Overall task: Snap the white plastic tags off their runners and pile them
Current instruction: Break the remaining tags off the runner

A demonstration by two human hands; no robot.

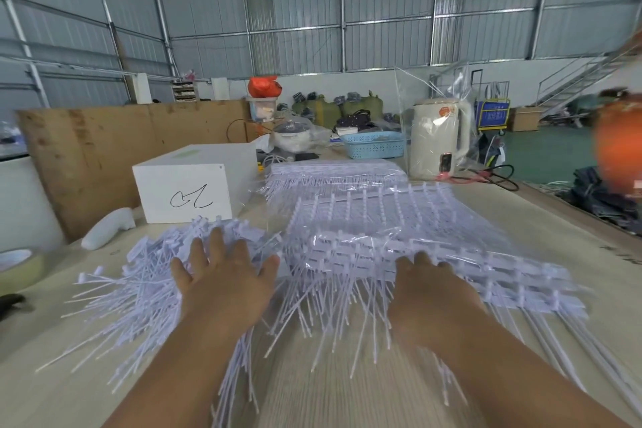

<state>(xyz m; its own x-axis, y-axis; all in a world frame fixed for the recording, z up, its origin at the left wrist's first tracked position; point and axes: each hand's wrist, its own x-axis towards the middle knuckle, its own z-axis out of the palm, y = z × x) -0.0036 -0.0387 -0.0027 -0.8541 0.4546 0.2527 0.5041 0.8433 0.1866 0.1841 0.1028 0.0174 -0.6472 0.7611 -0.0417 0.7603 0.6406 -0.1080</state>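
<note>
Tags on runners [399,254]: stacked sheets at centre-right of the table [347,393], runner bars running left-right, the thin tails pointing toward the near edge. A further stack [333,172] lies beyond, far centre.

Loose pile of snapped tags [146,274] sits to the left, tails fanned near and left.

Right hand [430,292] rests on the near edge of the runner stack, fingers curled over it; whether it actually pinches a sheet, cannot tell. It is the nearer hand to the unsnapped stock.

Left hand [222,274] is spread flat, fingers splayed, lying on the loose pile just left of the stack.

Containers: white box [187,191] far left, closed, contents hidden. Blue basket [375,146] far centre, contents unclear. Cream kettle [439,135] far right.
</note>
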